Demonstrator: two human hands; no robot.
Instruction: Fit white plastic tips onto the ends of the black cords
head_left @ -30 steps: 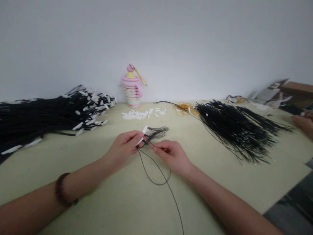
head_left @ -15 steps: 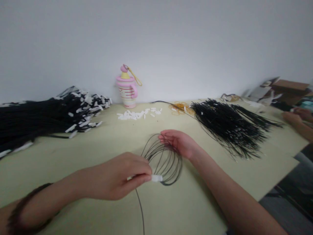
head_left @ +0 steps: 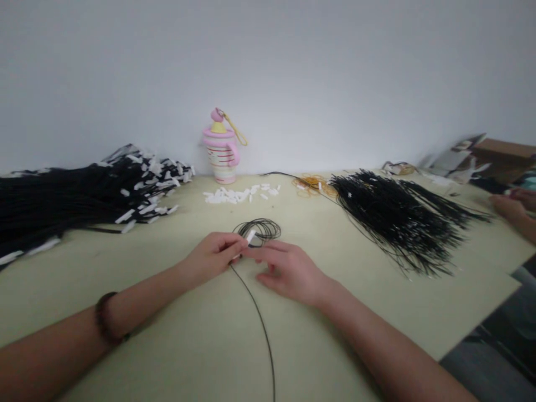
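Note:
My left hand [head_left: 215,254] is closed, pinching a coil of thin black cable [head_left: 268,228] at its near side. A small white sleeve [head_left: 251,236] stands out between the coil and my left fingertips. My right hand [head_left: 288,271] reaches in from the right, its forefinger stretched to my left fingertips and its thumb apart below. Its fingertips lie against the near edge of the coil; any grip on a strand is hidden. A loose cable tail [head_left: 260,318] runs from under my left hand down to the bottom of the view.
On the pale table [head_left: 201,357], a heap of black cables with white ends [head_left: 92,192] lies left. Behind are a pink-lidded cup [head_left: 221,156], loose white sleeves [head_left: 230,195] and yellow rubber bands [head_left: 312,185]. Black cables [head_left: 389,218] spread right, near another person's hand [head_left: 513,211].
The coil has moved away from me and now looks smaller and flatter. My right hand has come from its far side to its near side, beside my left fingertips.

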